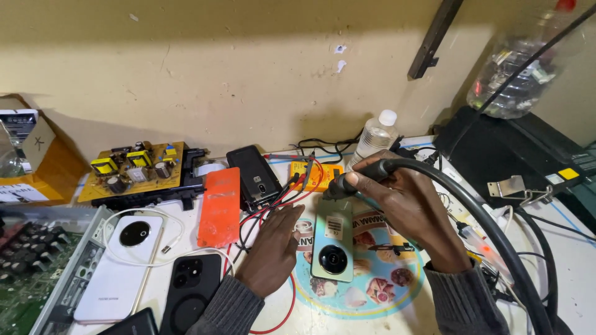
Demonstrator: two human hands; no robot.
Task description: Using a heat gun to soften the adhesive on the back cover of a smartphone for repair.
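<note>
Here, a black hot-air nozzle handle (363, 177) with a thick black hose is being held in the right hand (413, 214), its fingers (360, 181) closed around the grip, and the tip is being aimed at the top edge of a pale green phone (333, 239). The phone is lying back-up, camera ring toward the person, on a round printed mat (379, 291) near the middle of the tabletop (577, 273). The left hand (273, 248) is being pressed flat just beside the phone's left edge, fingers extended and holding nothing.

As a judgement, the step is being done best when the nozzle is being kept just off the glass and swept along the edge rather than parked, and when the phone is being steadied so it is not sliding on the mat; the red and black probe leads (273, 205) should be kept clear of the heat.

Further left, a black phone (189, 288), a white phone (121, 260) with a white cable, and an orange phone cover (219, 208) are lying on the surface. Behind them, a yellow multimeter (316, 175), a dark phone (254, 177), a circuit board (133, 169) and a clear plastic bottle (375, 138) are resting against a stained cream wall (248, 74). To the far right, a black box (509, 155) is being lit dimly.
</note>
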